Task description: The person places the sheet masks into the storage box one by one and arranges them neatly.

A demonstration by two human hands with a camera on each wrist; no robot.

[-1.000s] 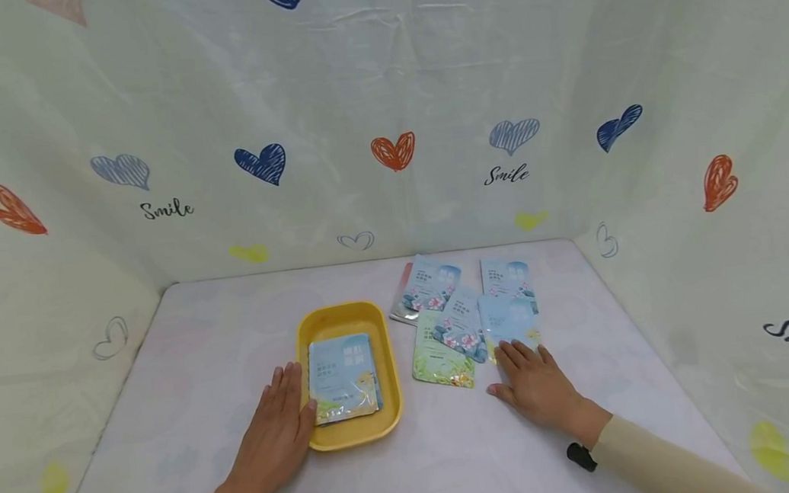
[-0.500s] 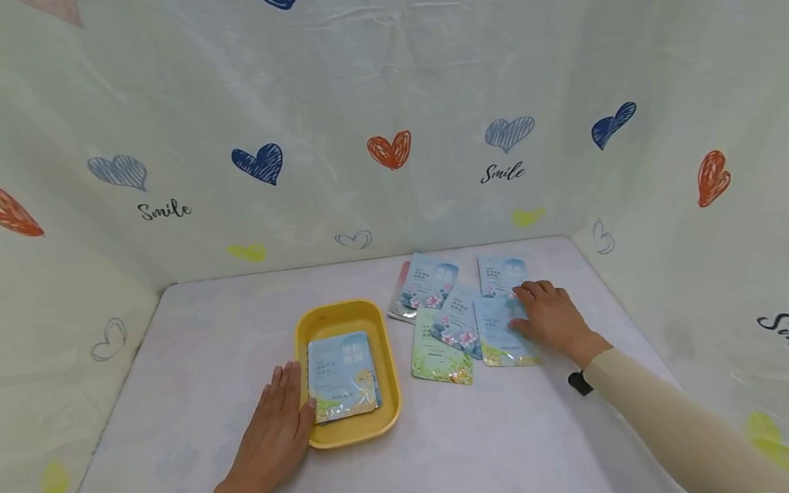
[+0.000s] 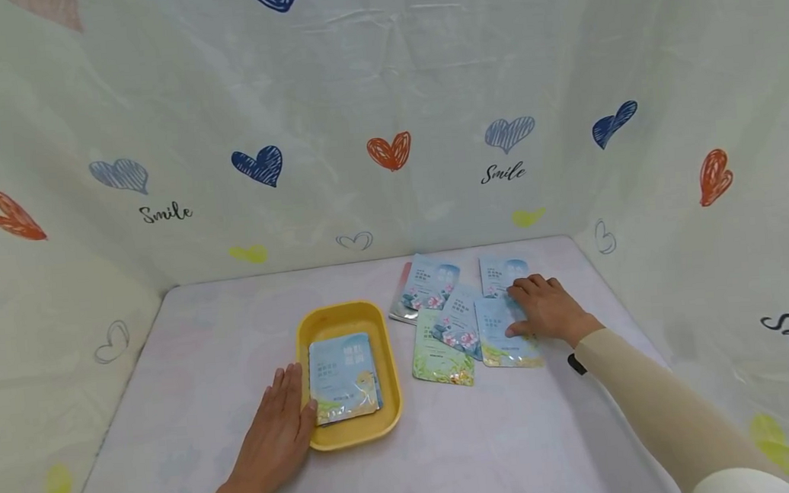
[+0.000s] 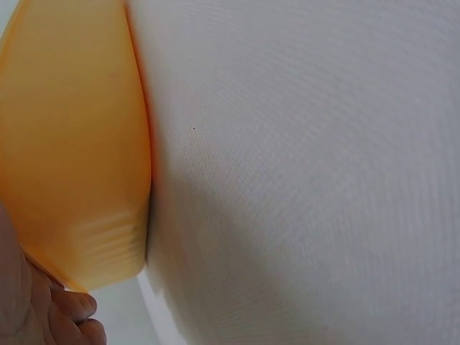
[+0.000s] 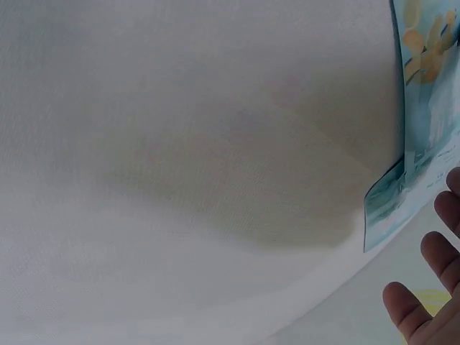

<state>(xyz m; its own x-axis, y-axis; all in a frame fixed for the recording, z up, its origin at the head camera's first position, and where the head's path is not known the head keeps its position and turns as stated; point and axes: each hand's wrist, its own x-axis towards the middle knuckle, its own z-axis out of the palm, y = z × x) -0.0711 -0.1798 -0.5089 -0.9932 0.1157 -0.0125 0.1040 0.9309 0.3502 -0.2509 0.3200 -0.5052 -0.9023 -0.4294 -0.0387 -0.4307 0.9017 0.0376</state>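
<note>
A yellow tray [image 3: 384,354] sits on the white table and holds a light blue sachet [image 3: 342,376]. My left hand [image 3: 277,430] lies flat on the table, its thumb side against the tray's left wall [image 4: 72,165]. Right of the tray several blue and green sachets [image 3: 451,323] lie overlapping. My right hand [image 3: 543,309] rests on the rightmost ones, fingers spread over a blue sachet [image 3: 503,330] and reaching the one behind it [image 3: 499,273]. In the right wrist view a sachet edge [image 5: 424,129] shows beside my fingertips [image 5: 417,309].
Cloth walls printed with hearts and "Smile" [image 3: 504,171] close the table on three sides. The white tabletop [image 3: 490,438] stretches bare in front of both hands and to the left of the tray.
My right hand moved from the near edge of the sachet pile up and right onto the far right sachets, then shifted slightly. The left hand and tray stayed put.
</note>
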